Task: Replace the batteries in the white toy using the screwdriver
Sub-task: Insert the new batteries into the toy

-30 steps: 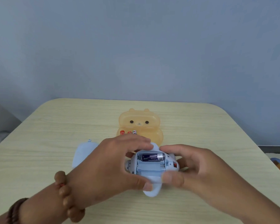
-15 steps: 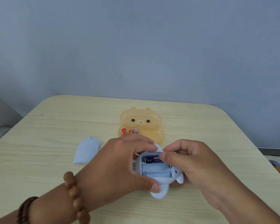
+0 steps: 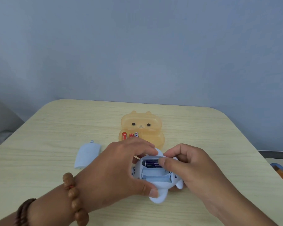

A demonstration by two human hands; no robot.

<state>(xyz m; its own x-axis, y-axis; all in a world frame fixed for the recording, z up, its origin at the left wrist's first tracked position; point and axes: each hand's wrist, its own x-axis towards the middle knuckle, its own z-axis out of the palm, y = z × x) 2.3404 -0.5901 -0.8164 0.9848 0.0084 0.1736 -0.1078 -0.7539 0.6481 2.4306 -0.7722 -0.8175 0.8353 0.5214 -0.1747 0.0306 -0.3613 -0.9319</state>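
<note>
White toy (image 3: 155, 180) upturned, compartment open, one dark battery (image 3: 151, 164) inside, left hand (image 3: 121, 170) gripping toy, right hand (image 3: 186, 167) pinching battery

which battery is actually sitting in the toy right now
The dark purple battery in the top slot of the white toy, under the right hand thumb. The red ones lie in the orange bear case.

A pale wood-grain table (image 3: 47, 128) with rounded corners stands against a blue-grey wall. Toward its far middle lies an orange, bear-faced plastic case (image 3: 141, 128) with a few batteries (image 3: 130, 136) in it. To the left, apart from the case, a small white cover (image 3: 87, 154) lies flat. Near the front edge sits the white toy (image 3: 155, 180), its underside up.
</note>
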